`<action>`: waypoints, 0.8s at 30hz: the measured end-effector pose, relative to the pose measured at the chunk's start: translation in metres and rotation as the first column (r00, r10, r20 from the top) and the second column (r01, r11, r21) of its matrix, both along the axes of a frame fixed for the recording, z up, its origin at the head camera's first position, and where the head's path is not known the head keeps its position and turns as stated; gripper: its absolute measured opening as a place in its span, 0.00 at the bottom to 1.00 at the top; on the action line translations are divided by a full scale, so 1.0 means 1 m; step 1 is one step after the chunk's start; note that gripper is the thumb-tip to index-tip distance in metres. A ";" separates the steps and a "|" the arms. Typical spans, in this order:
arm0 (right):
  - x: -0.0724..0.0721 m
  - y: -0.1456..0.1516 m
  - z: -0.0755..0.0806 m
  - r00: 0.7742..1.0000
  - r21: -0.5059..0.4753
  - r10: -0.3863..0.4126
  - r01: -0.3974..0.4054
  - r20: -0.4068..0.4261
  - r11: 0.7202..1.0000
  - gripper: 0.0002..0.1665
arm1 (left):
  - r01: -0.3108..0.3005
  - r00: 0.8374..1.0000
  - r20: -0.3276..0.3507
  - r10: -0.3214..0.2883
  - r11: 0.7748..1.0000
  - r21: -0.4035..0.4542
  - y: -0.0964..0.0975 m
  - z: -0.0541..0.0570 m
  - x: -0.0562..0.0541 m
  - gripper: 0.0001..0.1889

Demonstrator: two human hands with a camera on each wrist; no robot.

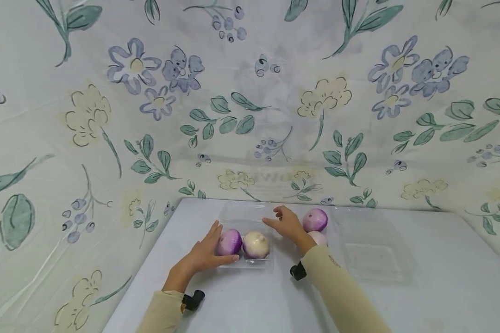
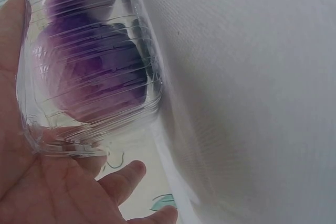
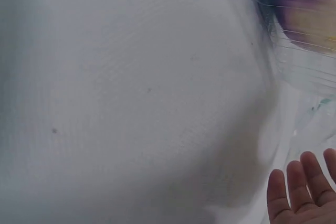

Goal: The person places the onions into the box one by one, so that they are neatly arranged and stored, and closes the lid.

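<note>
A clear plastic clamshell box stands on the table with its lid folded back. Inside sit a purple onion on the left and a paler, cream-and-purple onion on the right. My left hand rests against the box's left end, thumb along the near side, fingers extended. The left wrist view shows that hand touching the ribbed plastic wall. Above the box's right side, near the lid, hovers my right hand, holding nothing. Its fingers look relaxed in the right wrist view.
Right of the right hand, another purple onion lies on the white table, with a pale pinkish onion partly hidden by the forearm. A second clear box lies opened farther right. A floral sheet hangs behind.
</note>
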State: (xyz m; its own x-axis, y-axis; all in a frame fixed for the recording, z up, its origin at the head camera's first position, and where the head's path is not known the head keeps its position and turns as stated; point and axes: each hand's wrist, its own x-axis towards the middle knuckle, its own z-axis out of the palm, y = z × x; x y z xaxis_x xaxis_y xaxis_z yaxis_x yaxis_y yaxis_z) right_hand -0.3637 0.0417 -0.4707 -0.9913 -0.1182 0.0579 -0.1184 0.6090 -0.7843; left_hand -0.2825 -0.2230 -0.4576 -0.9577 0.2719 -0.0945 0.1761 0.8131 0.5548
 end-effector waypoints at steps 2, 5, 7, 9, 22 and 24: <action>0.002 0.001 -0.001 1.000 -0.001 -0.004 0.004 0.013 1.000 0.36 | -0.001 1.000 0.007 0.001 1.000 0.002 0.001 0.000 0.000 0.62; 0.004 0.004 -0.002 1.000 -0.001 -0.010 0.010 0.017 1.000 0.35 | 0.000 1.000 0.009 0.000 1.000 0.010 0.003 -0.001 -0.001 0.62; 0.005 0.005 -0.004 1.000 0.008 -0.011 0.011 0.017 1.000 0.36 | 0.003 1.000 0.009 -0.003 1.000 0.012 0.004 -0.002 0.000 0.62; 0.005 0.005 -0.005 1.000 0.018 -0.005 0.005 0.017 1.000 0.36 | 0.002 1.000 0.005 -0.002 1.000 0.009 0.004 -0.003 0.000 0.61; -0.002 0.002 -0.004 0.996 -0.047 -0.002 0.006 0.085 0.999 0.36 | -0.014 1.000 -0.003 0.014 1.000 0.000 0.001 -0.003 -0.001 0.62; -0.002 0.002 -0.004 0.994 -0.119 -0.006 0.020 0.112 0.993 0.35 | -0.015 1.000 -0.001 0.015 1.000 0.005 0.001 -0.002 -0.001 0.62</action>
State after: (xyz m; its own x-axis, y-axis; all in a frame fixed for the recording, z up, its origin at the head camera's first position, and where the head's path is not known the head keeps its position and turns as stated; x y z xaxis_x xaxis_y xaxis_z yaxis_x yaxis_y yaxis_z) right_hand -0.3657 0.0432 -0.4750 -0.9937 -0.1043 -0.0403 -0.0188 0.5105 -0.8597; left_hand -0.2830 -0.2218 -0.4593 -0.9616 0.2583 -0.0924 0.1647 0.8129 0.5586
